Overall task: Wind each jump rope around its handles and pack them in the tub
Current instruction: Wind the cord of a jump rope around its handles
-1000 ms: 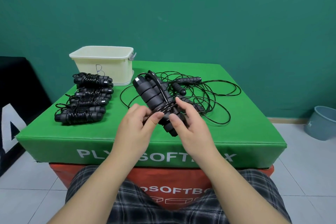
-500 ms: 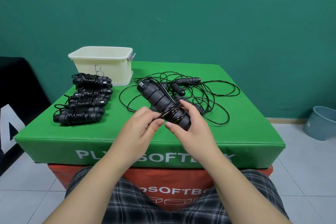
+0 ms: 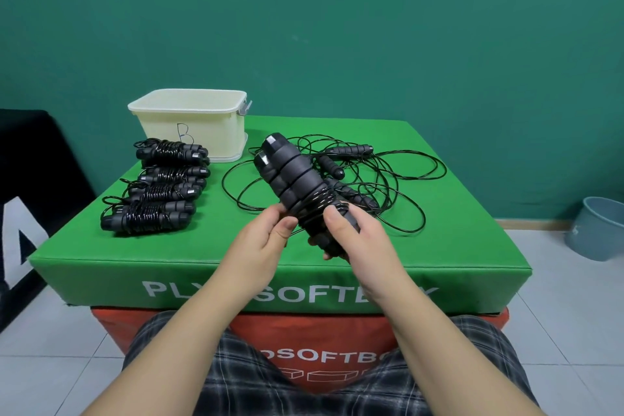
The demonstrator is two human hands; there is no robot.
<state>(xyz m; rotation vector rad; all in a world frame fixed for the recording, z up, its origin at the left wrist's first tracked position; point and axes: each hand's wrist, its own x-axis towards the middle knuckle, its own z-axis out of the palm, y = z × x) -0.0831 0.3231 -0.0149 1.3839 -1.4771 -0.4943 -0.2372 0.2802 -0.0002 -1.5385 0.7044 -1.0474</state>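
Your right hand [image 3: 358, 240] grips the paired handles [image 3: 297, 186] at their near end. They slant far-left, so your left hand [image 3: 266, 240], pinching the cord [image 3: 305, 229], is nearer for winding.

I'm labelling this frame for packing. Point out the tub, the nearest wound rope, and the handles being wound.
tub [image 3: 192, 142], head view, on its front wall.
nearest wound rope [image 3: 148, 220], head view, on its coiled middle.
handles being wound [image 3: 290, 176], head view, on the foam grips.

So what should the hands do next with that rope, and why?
Probably another turn of cord: the right hand grips the paired handles, the left hand pinches the cord, only a few coils sit on them, and much of the rope still lies loose on the green box.
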